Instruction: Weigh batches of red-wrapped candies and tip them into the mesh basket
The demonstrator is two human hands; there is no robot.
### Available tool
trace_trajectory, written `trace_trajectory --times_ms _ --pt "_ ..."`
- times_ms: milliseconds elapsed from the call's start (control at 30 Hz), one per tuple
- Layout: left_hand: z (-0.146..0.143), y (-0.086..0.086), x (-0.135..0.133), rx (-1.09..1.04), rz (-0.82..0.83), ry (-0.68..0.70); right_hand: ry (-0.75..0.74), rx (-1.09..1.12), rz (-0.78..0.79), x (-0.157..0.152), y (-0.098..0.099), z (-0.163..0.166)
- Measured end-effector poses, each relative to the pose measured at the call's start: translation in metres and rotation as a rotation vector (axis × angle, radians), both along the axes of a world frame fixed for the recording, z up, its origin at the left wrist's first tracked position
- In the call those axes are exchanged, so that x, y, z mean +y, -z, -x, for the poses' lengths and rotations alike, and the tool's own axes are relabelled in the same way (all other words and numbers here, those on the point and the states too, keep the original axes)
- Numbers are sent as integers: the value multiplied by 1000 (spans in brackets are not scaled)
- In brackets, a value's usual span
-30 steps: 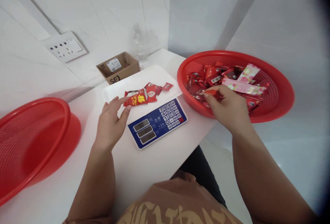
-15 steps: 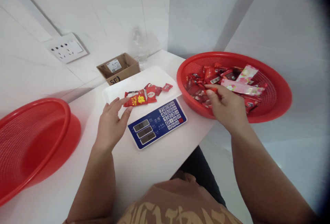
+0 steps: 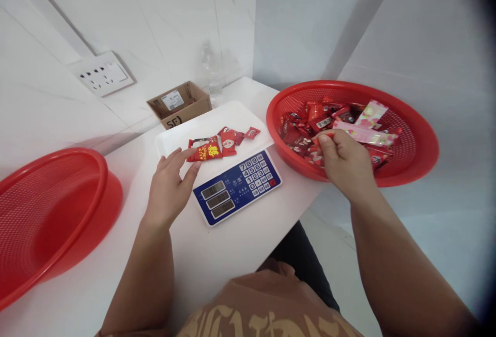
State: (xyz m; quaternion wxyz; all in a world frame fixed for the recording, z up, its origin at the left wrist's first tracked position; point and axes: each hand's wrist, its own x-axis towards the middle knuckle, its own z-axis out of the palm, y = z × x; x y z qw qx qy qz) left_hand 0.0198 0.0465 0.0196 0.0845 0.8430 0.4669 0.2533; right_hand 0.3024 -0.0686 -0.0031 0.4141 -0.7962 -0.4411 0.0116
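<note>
Right hand pinches a packet in the candy-filled basket; left hand open.

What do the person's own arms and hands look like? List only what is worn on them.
Both forearms are bare, with no sleeves in view. The left hand and right hand show no gloves, rings, watch or bracelet. Below them is a brown shirt with pale printed lettering.
</note>
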Motion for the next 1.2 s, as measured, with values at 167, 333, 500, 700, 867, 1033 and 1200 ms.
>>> trace_trajectory --times_ms 167,333,500,700,867,1033,1200 --pt "0 0 0 0 8 -9 -10 -22 6 0 -1 1" --pt "0 0 0 5 13 -3 -27 -75 -35 3 2 2" --pt "0 1 0 18 15 4 -67 -135 -49 5 6 0" --pt "0 1 1 29 16 6 -33 -149 -65 4 8 -2" --pt "0 1 1 33 21 13 -9 -61 25 4 6 -2" --pt "0 2 2 40 40 27 -13 -50 7 3 7 -2" --pt "2 6 4 112 77 63 -37 -88 -20 3 8 -1"
